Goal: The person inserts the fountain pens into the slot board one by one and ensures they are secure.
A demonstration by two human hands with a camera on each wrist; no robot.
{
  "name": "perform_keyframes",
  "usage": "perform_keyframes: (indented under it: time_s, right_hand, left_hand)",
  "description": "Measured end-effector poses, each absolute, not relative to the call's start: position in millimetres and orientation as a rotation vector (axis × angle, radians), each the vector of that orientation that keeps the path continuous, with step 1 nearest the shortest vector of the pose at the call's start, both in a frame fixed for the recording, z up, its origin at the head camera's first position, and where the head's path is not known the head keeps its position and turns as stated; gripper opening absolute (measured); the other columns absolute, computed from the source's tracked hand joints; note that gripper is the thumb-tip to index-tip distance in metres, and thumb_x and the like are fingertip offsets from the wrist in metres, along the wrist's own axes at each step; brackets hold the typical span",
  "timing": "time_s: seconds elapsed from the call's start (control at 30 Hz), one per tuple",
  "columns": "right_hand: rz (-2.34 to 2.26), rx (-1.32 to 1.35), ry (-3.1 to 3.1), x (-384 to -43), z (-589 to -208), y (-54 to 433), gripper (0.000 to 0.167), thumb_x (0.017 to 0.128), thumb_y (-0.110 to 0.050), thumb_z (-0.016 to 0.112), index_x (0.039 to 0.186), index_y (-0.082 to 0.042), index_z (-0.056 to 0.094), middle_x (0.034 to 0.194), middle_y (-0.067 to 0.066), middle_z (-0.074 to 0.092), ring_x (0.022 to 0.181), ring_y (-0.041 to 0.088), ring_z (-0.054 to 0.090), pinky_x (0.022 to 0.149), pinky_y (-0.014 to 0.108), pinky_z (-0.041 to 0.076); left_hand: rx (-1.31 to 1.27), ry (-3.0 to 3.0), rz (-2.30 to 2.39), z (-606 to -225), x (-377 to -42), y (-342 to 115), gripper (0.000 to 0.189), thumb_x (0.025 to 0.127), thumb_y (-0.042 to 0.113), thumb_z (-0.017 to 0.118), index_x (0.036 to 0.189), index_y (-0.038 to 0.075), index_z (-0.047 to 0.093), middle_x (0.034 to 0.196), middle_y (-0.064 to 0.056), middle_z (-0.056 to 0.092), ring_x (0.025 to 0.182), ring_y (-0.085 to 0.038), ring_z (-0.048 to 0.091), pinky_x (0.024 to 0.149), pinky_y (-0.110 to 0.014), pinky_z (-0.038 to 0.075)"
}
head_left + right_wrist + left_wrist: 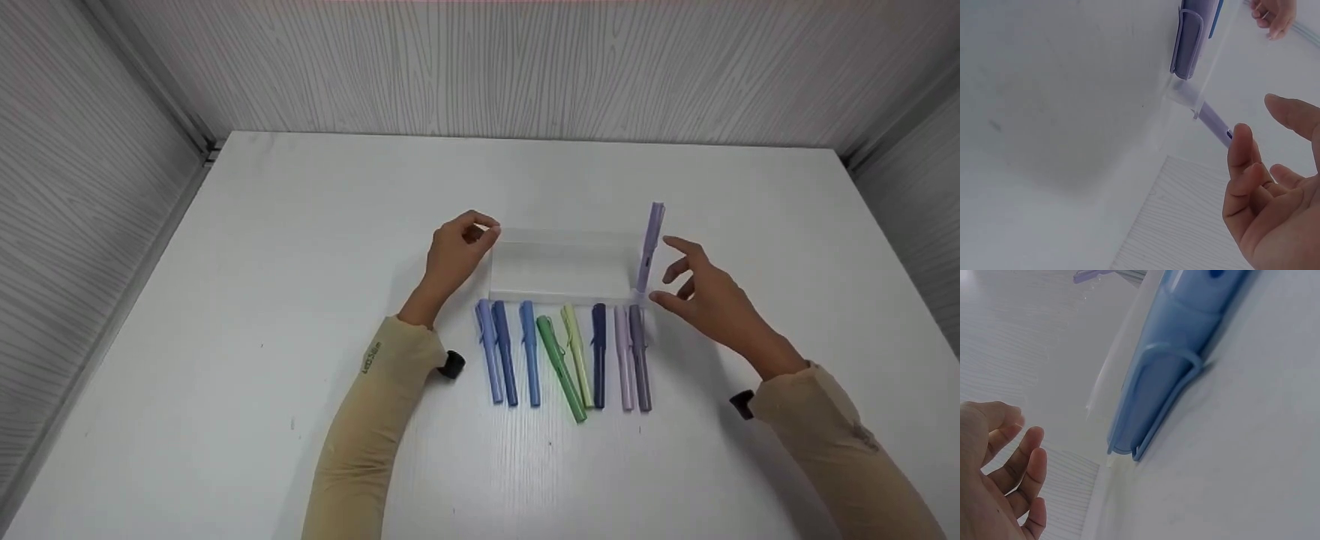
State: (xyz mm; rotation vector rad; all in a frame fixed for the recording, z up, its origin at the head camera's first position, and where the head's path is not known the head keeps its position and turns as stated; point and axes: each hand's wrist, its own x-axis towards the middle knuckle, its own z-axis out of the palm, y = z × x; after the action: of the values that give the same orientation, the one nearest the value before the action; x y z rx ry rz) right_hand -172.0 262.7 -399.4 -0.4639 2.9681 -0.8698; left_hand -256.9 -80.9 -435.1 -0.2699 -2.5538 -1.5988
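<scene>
A clear plastic box (564, 295) lies on the table. My left hand (455, 251) pinches its far left corner between thumb and forefinger; the left wrist view shows this hand (1008, 467) at the transparent wall. At the box's right end a lavender pen (651, 244) stands nearly upright, slightly tilted. My right hand (709, 300) is just right of that pen, fingers loosely bent and thumb apart, holding nothing. In the right wrist view, the fingers of this hand (1275, 208) partly hide the lavender pen (1214, 122).
Several capped pens lie in a row before the box: blue ones (529, 352) at left, a slanted green pen (561, 367), a yellow-green pen (576, 352), a navy pen (598, 356), and purple ones (639, 360) at right. Wood-grain panels (525, 67) wall the white table.
</scene>
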Motion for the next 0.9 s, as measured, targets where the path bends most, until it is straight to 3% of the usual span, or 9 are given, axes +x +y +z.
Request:
perform_keyframes:
  time_s: [0.3,0.53,0.9]
  right_hand:
    - [-0.897,-0.496,2.884,-165,-405,266,0.074,0.089,-0.016,0.07,0.148,-0.01,0.025,0.109,0.014,0.06,0.081,0.023,0.064,0.066,0.025,0.047]
    - [-0.902,-0.419,2.737,-159,-406,267,0.072,0.091,-0.024,0.068,0.149,-0.014,0.025,0.114,0.013,0.057,0.09,0.025,0.062,0.071,0.028,0.048]
    - [-0.918,-0.412,2.568,-158,-412,269,0.08,0.089,-0.023,0.07,0.151,-0.014,0.019,0.12,0.016,0.054,0.095,0.026,0.063,0.076,0.032,0.05]
  left_hand:
    - [-0.27,-2.557,-1.591,-434,-256,-80,0.018,0.093,0.026,0.063,0.103,0.014,0.071,0.083,-0.006,0.067,0.073,-0.012,0.052,0.065,-0.024,0.039]
    - [-0.267,-2.559,-1.615,-434,-256,-80,0.019,0.093,0.028,0.064,0.103,0.014,0.071,0.083,-0.005,0.068,0.071,-0.011,0.052,0.062,-0.024,0.039]
    - [-0.255,-2.552,-1.623,-434,-257,-81,0.018,0.093,0.027,0.063,0.102,0.014,0.071,0.082,-0.004,0.066,0.07,-0.011,0.051,0.061,-0.024,0.037]
